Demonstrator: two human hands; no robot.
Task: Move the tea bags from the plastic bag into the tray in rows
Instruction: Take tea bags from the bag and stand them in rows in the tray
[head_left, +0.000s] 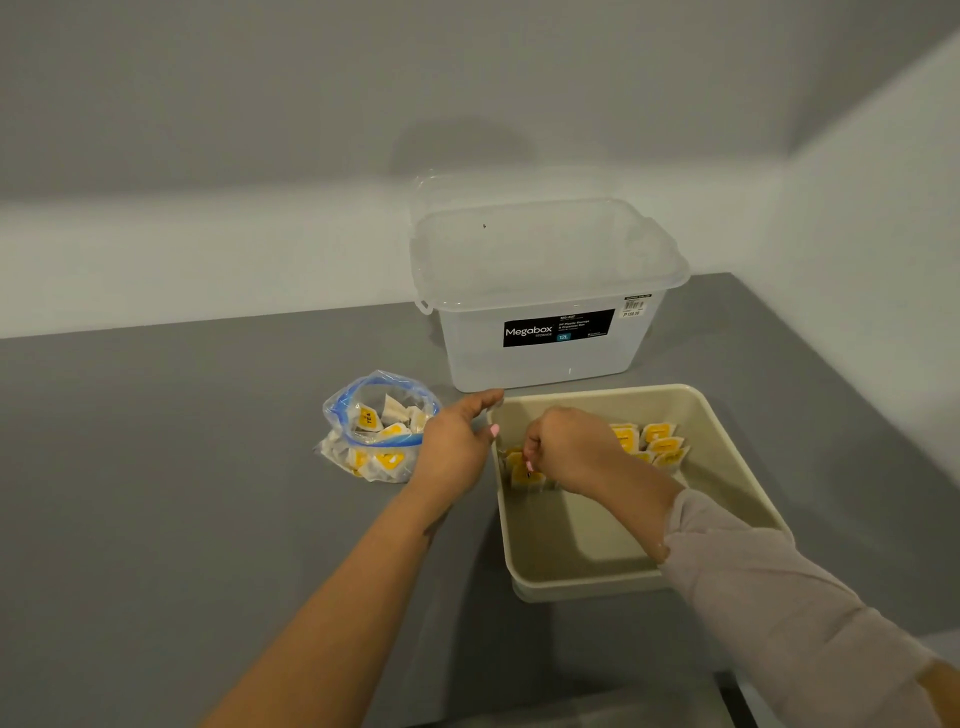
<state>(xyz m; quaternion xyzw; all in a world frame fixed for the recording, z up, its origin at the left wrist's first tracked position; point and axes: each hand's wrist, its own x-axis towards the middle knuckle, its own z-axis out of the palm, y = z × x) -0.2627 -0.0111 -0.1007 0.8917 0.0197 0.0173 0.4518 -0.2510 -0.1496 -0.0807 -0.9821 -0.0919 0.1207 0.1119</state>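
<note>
1. Nearest the person, the front half of the beige tray (582, 545) lies bare; a row started crooked now would leave later rows no straight line to follow.
2. The right hand (571, 452) is inside the tray, fingers curled down onto a yellow-labelled tea bag (524, 475) at the left end of the row. Whether they pinch it or only press it cannot be told. Letting go too soon could tip the bag, as it seems to stand on edge.
3. The left hand (457, 447) rests at the tray's left wall, fingers loosely bent and apart, holding nothing visible. A push there could slide the tray and topple the standing bags.
4. More placed tea bags (657, 441) sit to the right of the wrist; the sleeve could drag over them.
5. The plastic bag (376, 428), mouth open, holds many bags just left of the tray. A careless grab could spill it.
6. Beyond stands a lidded storage box (545, 312) on the grey counter (208, 441).
</note>
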